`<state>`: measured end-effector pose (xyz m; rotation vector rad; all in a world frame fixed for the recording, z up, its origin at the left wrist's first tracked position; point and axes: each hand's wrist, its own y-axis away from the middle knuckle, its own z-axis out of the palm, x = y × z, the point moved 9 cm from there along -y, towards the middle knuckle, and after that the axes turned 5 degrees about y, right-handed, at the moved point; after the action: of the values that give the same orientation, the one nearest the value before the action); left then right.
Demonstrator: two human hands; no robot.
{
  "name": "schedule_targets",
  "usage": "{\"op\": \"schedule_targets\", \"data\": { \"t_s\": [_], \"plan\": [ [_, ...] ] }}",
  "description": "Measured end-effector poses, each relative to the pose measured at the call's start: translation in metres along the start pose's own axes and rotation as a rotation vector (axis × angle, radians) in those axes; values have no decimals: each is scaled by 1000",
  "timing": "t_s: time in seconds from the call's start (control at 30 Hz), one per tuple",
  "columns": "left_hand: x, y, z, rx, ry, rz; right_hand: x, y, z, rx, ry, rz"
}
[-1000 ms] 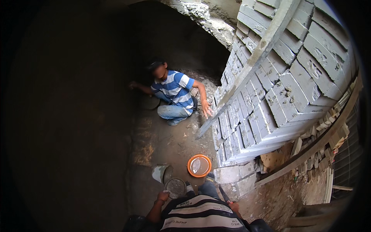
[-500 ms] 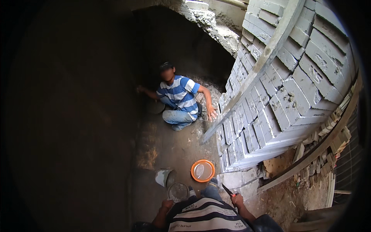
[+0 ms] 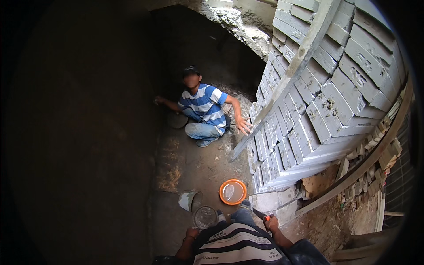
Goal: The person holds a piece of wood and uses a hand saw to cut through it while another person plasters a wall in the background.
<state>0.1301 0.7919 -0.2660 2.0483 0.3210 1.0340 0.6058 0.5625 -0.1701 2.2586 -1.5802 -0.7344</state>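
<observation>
My right hand [image 3: 271, 223] is closed round the orange handle of what looks like a trowel [image 3: 258, 213], its dark, tapering blade pointing away to the left. My left hand [image 3: 192, 232] is beside the near-left rim of a grey round bucket [image 3: 206, 217]. Its fingers look curled, but whether they grip anything I cannot make out. An orange basin [image 3: 243, 198] with cloudy liquid and a pale object in it stands on the floor just beyond my feet. Left of it is a pale, stained pail [image 3: 186, 201], lying tilted.
A co-worker [image 3: 205, 106] in a blue-and-white striped shirt squats ahead, one hand at a tall stack of pale blocks [image 3: 304, 128]. A wooden plank [image 3: 287, 84] leans diagonally across the stack. Wood offcuts [image 3: 366, 190] lie at the right. The left side is very dark.
The view has shifted slightly. The blade in my right hand has turned a little and shows broader. The co-worker's head has lifted, and their hand by the blocks has moved slightly right.
</observation>
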Motion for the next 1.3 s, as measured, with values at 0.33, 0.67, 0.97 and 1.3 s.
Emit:
{"op": "schedule_targets", "data": {
  "t_s": [0.33, 0.67, 0.97, 1.3],
  "plan": [
    [13, -8, 7, -5, -130, 195, 20, 8, 17, -52, 1, 9],
    [31, -3, 9, 12, -58, 131, 39, 10, 29, -31, -22, -33],
    [9, -25, 14, -39, -340, 423, 16, 17, 24, -84, -45, -99],
    [6, -34, 17, -74, -258, 308, 18, 24, 20, -125, -49, -11]
  ]
}}
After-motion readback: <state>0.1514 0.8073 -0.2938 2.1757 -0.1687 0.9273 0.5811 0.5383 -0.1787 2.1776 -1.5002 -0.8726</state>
